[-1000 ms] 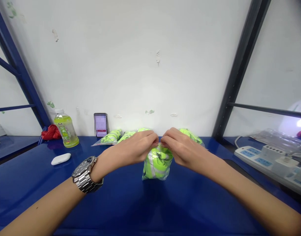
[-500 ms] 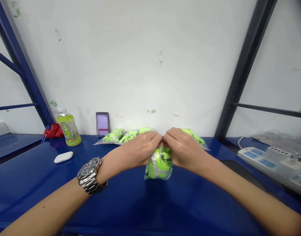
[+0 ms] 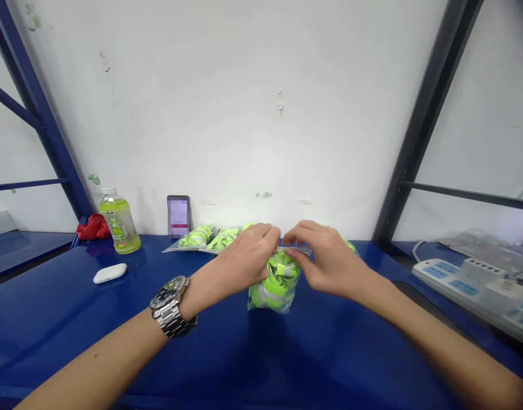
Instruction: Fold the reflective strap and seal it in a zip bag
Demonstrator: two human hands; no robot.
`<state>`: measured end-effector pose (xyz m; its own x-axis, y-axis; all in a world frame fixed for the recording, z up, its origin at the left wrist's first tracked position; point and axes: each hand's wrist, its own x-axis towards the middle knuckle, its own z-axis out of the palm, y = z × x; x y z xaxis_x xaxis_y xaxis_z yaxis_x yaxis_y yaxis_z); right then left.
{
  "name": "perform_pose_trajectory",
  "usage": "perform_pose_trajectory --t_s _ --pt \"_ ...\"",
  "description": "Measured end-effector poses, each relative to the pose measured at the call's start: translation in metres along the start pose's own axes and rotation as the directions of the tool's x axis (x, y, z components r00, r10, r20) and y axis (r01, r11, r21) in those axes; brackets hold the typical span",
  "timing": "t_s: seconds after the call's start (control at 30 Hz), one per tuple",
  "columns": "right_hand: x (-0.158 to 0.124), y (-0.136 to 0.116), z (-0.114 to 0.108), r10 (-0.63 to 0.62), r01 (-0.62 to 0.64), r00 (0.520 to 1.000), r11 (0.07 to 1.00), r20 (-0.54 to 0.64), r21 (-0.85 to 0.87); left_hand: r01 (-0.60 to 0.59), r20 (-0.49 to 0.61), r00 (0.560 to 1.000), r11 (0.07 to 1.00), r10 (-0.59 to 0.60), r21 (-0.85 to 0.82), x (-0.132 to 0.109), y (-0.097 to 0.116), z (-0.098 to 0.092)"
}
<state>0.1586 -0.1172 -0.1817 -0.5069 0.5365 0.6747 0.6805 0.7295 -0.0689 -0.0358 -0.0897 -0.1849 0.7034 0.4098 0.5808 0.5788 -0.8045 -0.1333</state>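
Note:
A clear zip-top bag (image 3: 273, 296) packed with folded neon-yellow straps with silvery reflective bands hangs or stands over the blue table, its mouth at the top. My left hand (image 3: 256, 247), with a metal watch on the wrist, is closed on the upper left part of the bag. At the bag's top right, my right hand (image 3: 325, 256) has its thumb and fingers apart around the mouth strip, a gap showing between them. Behind, similar filled bags (image 3: 199, 235) lie in a row along the wall, partly hidden by my hands.
On the left are a bottle of yellow-green drink (image 3: 120, 222), a red cloth-like bundle (image 3: 93, 228) and a white earbud case (image 3: 110, 273). A phone (image 3: 178, 216) leans on the wall. Power strips (image 3: 470, 285) with a cable lie at right, and metal posts (image 3: 410, 131) frame the blue table (image 3: 201, 364).
My right thumb and fingers have parted from their pinch at the bag's mouth, uncovering its top strip. The bag has tilted and shifted slightly left, still in my left hand.

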Motion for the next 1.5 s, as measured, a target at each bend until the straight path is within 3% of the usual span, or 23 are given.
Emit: perform_pose_trajectory --t_s 0.13,0.37,0.53,0.77,1.0,1.1,1.27,1.33,1.5 --pt "-0.004 0.006 -0.005 0.079 -0.079 0.997 0.997 0.0 0.019 0.007 -0.039 0.999 0.999 -0.008 -0.035 -0.001 -0.001 0.003" --pt "-0.008 0.007 0.01 0.042 -0.079 0.965 0.987 -0.259 -0.137 0.017 0.092 0.996 0.993 -0.006 -0.117 0.006 0.012 -0.011" --pt "-0.008 0.0 0.007 0.068 -0.102 0.966 0.987 -0.251 -0.122 0.019 0.104 0.994 0.997 -0.011 -0.073 0.006 0.019 -0.014" --pt "-0.008 -0.005 0.0 0.111 -0.126 0.981 0.988 -0.157 -0.089 0.05 -0.055 0.997 0.998 -0.048 0.041 0.008 0.019 0.003" --pt "-0.01 -0.01 -0.003 0.108 -0.11 0.99 0.994 -0.092 -0.022 0.075 -0.252 0.966 0.993 -0.05 0.09 0.009 0.02 0.015" --pt "-0.011 -0.008 -0.001 0.139 -0.147 0.985 0.986 -0.101 -0.08 0.044 -0.218 0.975 0.999 -0.039 0.018 0.007 0.018 0.015" --pt "-0.008 -0.004 0.005 0.228 -0.259 0.953 0.955 -0.202 -0.142 0.019 -0.016 1.0 0.995 -0.021 -0.103 0.007 0.022 0.005" --pt "-0.007 -0.007 0.006 0.223 -0.259 0.946 0.956 -0.235 -0.138 0.029 0.014 1.0 0.998 -0.028 -0.06 0.008 0.025 0.003" --pt "-0.006 -0.018 0.006 0.172 -0.199 0.958 0.975 -0.232 -0.101 0.034 -0.049 0.998 0.991 -0.027 0.133 0.013 0.032 0.012"
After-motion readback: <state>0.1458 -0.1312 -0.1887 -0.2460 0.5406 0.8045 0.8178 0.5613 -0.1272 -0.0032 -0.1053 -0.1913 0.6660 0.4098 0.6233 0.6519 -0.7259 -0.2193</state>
